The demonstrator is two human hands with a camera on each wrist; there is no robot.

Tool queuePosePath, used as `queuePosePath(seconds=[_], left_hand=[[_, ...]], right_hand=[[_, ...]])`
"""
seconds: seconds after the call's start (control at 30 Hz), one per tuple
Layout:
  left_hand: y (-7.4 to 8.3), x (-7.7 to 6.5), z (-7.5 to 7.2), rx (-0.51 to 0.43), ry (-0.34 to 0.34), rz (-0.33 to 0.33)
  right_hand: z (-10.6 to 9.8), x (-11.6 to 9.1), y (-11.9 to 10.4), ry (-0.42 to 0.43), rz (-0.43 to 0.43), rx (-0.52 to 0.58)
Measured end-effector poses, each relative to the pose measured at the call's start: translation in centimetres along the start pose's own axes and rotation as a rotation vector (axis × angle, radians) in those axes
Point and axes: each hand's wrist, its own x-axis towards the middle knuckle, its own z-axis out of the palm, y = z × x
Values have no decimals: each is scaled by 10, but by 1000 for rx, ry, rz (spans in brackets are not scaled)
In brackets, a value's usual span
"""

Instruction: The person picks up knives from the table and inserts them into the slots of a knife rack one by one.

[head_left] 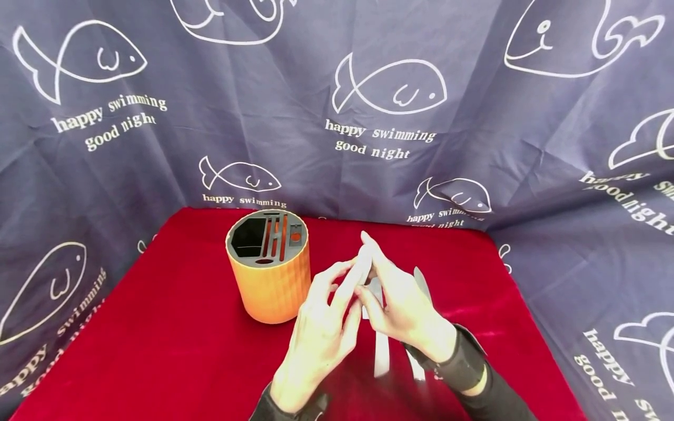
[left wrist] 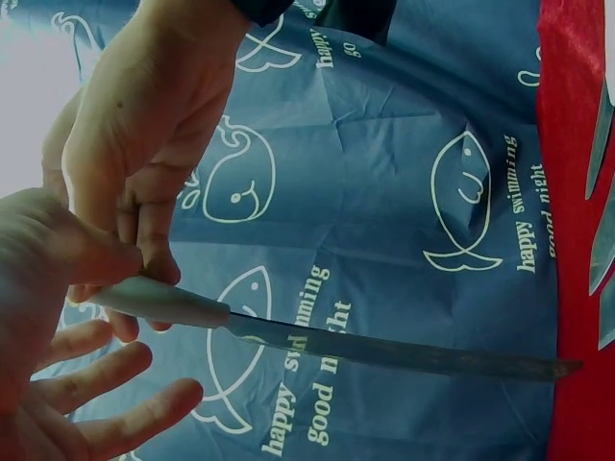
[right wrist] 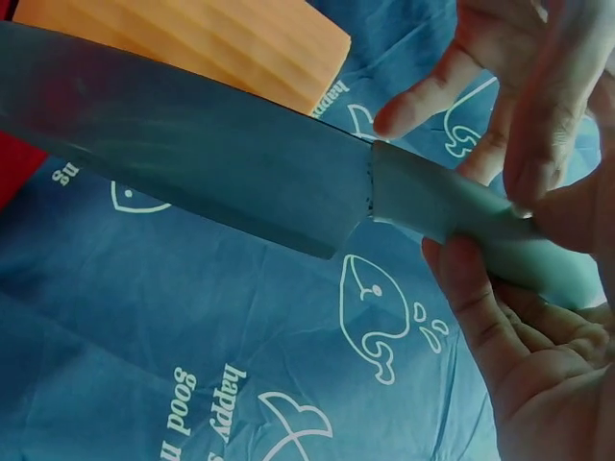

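Black sleeves lead to the left hand and right hand, angled inward, fingertips meeting; both pinch the pale handle of a knife above the red table. In the head view fingers mostly hide it; the right-wrist view crops its tip. Other knives lie partly covered beneath the right hand. The orange holder stands beyond, leftward.
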Motion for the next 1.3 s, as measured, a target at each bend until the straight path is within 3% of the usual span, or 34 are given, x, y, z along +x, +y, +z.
queuePosePath(seconds=[0.6,1.3], left_hand=[[5,1,-1,-26,110,87],[7,8,-7,-37,162,148]], right_hand=[[-1,-2,-17,1,19,26],[-4,5,-25,86,-74,29]])
